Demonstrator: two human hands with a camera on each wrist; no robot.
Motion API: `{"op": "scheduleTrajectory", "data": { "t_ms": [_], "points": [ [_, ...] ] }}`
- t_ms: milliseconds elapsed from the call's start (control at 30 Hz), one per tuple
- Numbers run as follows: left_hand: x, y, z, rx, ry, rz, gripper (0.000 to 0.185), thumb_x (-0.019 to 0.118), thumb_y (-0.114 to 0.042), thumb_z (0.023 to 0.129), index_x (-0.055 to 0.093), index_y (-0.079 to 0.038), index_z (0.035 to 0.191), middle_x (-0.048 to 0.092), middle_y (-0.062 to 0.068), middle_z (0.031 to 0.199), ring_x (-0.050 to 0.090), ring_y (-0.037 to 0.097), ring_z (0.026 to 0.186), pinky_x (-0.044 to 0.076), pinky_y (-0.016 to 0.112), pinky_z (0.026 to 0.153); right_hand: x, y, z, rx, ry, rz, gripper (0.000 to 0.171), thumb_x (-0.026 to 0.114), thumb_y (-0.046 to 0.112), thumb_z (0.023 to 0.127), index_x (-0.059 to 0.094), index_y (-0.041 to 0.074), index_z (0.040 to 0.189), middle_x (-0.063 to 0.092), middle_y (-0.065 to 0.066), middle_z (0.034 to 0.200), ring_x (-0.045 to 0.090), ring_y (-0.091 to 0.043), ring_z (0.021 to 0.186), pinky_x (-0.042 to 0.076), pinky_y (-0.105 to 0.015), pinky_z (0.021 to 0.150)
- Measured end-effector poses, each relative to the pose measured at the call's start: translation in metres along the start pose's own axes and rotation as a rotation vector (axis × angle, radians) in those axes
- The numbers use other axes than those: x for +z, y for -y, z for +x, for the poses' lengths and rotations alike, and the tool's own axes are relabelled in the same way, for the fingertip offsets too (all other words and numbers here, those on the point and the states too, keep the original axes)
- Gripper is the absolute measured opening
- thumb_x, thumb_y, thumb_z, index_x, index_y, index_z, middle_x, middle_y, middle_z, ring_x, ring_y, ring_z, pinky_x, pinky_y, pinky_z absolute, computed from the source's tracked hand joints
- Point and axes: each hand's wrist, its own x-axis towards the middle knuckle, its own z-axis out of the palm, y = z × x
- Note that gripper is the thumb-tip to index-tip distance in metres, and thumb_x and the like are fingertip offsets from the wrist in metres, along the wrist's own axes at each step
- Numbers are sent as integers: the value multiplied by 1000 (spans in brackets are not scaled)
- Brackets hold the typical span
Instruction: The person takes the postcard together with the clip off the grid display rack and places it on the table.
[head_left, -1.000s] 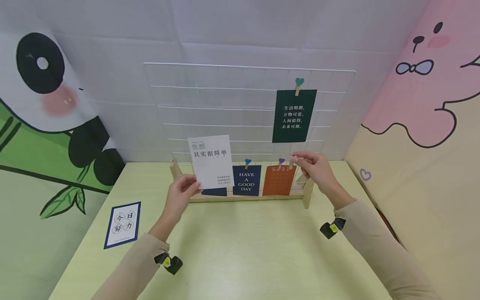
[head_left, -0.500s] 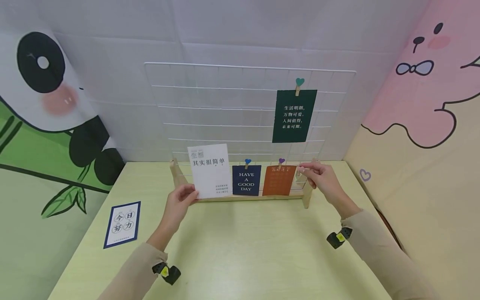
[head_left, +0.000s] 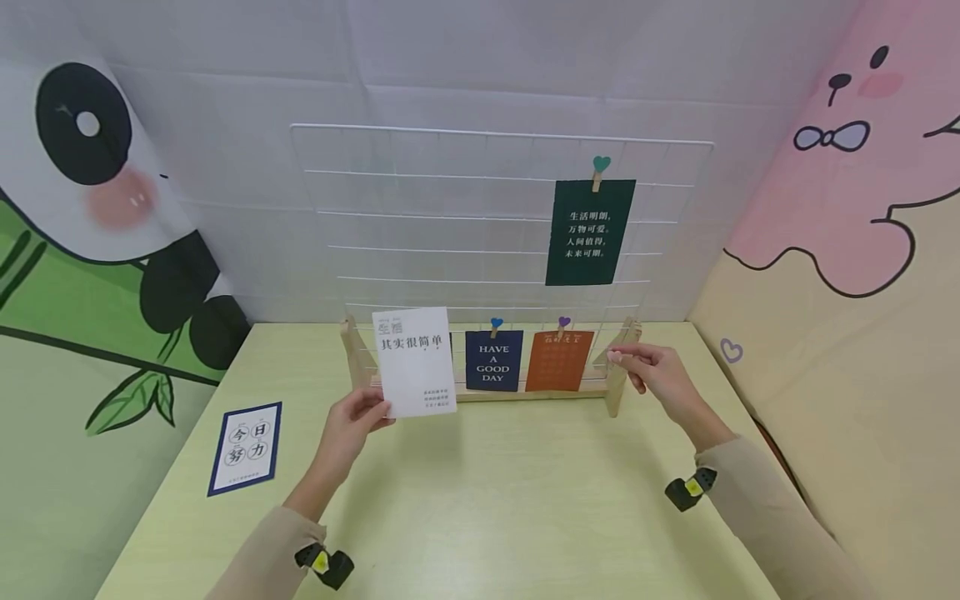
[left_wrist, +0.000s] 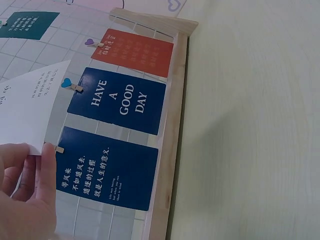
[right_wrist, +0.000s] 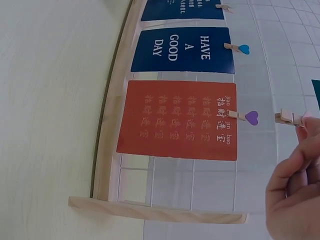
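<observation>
My left hand [head_left: 347, 429] pinches the lower left corner of a white card [head_left: 414, 367] between thumb and fingers. The card stands in front of the left part of a white wire grid rack. My right hand [head_left: 667, 383] pinches a small wooden clothespin [right_wrist: 287, 118] at its pinkish end, near the rack's right foot. Clipped low on the grid are an orange card [head_left: 555, 361], a HAVE A GOOD DAY blue card [head_left: 493, 361] and another blue card [left_wrist: 110, 170], which the white card mostly hides in the head view.
Higher on the grid, a dark green card [head_left: 591, 233] hangs from a clothespin with a teal heart [head_left: 602, 164]. A blue-bordered card [head_left: 244, 448] lies on the table [head_left: 510, 500] at left. The rack has a wooden base [head_left: 525, 397]. Printed cloths hang on both sides.
The white card and my left hand have come down and slightly left, toward me. My right hand has moved down and to the right, away from the orange card, with the clothespin.
</observation>
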Motion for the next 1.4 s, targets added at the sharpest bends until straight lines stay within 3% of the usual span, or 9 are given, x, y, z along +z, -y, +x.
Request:
{"op": "scheduleTrajectory", "data": {
  "t_ms": [167, 233, 300, 400, 467, 567, 667, 1067, 1400],
  "points": [
    [-11, 6, -7, 0, 25, 38, 24, 55, -4, 86, 49, 11, 103, 54, 17, 96, 58, 15, 80, 50, 28, 72, -6, -6, -3, 1, 45, -18, 39, 54, 27, 88, 54, -3, 114, 42, -4, 62, 41, -13, 55, 37, -26, 53],
    [-19, 17, -7, 33, 38, 27, 26, 57, -8, 86, 50, 10, 103, 53, 18, 97, 58, 18, 82, 50, 30, 72, -8, -9, -4, -2, 53, -18, 39, 54, 26, 88, 54, -5, 113, 42, -3, 61, 41, -12, 54, 37, -25, 52],
    [-31, 43, -2, 85, 65, -30, 25, 57, -8, 86, 51, 8, 104, 54, 19, 97, 58, 21, 83, 50, 31, 71, -10, -12, -4, -5, 56, -21, 40, 55, 26, 88, 54, -6, 112, 42, -2, 61, 41, -11, 54, 37, -24, 51],
    [-53, 96, 11, 114, 57, -57, 26, 60, -14, 84, 54, 2, 105, 55, 18, 98, 58, 24, 85, 50, 32, 70, -15, -17, -5, -5, 56, -26, 40, 55, 25, 88, 54, -6, 112, 42, -2, 60, 41, -11, 54, 37, -25, 51],
    [-66, 129, 19, 98, 27, -45, 27, 61, -16, 84, 55, -2, 106, 55, 16, 99, 58, 26, 86, 50, 32, 70, -17, -20, -5, 1, 56, -30, 40, 55, 25, 88, 54, -6, 112, 42, -1, 60, 41, -11, 54, 37, -25, 52],
    [-78, 155, 23, 47, -34, 17, 31, 63, -23, 82, 55, -6, 106, 54, 16, 101, 57, 29, 88, 50, 33, 70, -21, -24, -6, 8, 56, -31, 39, 54, 25, 88, 53, -6, 113, 42, -2, 61, 41, -11, 54, 38, -24, 52],
    [-87, 161, 18, 25, -55, 32, 33, 63, -25, 82, 54, -5, 107, 53, 17, 103, 56, 30, 89, 50, 32, 70, -24, -29, -7, 12, 62, -36, 39, 53, 23, 89, 53, -7, 113, 43, -2, 62, 41, -10, 55, 38, -24, 51],
    [-119, 154, -13, -134, -134, 46, 42, 65, -29, 79, 52, -2, 109, 52, 18, 104, 58, 23, 89, 50, 31, 72, -40, -49, -10, 43, 48, -66, 42, 54, 25, 89, 51, -9, 114, 44, -2, 62, 41, -9, 54, 39, -23, 49],
    [-139, 149, -28, -199, -110, 33, 41, 63, -25, 82, 48, 2, 110, 54, 15, 102, 59, 17, 86, 49, 31, 74, -51, -68, -11, 122, 23, -94, 48, 55, 29, 88, 49, -10, 116, 44, -1, 62, 42, -8, 55, 40, -24, 52]
  ]
}}
